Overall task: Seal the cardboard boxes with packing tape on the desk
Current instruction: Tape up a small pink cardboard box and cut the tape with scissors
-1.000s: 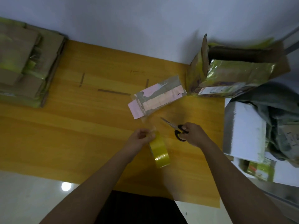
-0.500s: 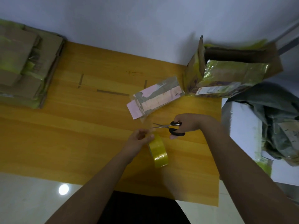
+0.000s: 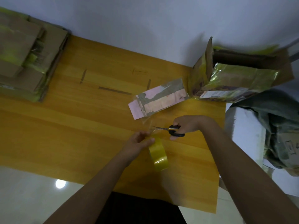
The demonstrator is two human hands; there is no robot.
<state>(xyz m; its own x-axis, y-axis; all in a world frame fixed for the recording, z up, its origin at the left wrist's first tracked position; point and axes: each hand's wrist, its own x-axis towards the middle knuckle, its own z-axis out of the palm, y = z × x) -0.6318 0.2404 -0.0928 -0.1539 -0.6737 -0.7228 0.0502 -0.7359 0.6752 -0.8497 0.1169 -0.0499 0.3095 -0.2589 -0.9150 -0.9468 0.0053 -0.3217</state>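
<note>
A small flat pink and grey box lies on the wooden desk, wrapped partly in clear tape. A clear strip of tape runs from the box down to a yellow tape roll. My left hand holds the roll at its top, thumb on the rim. My right hand grips black-handled scissors, whose blades point left at the strip just above my left hand.
A pile of flattened cardboard boxes sits at the desk's back left. An open cardboard box with yellow-taped flaps stands at the back right. A white box and grey wrapped parcels lie off the desk's right edge.
My right hand has turned the scissors from pointing up-left to pointing left and brought the blades to the tape strip. My left hand and the roll stayed put.
</note>
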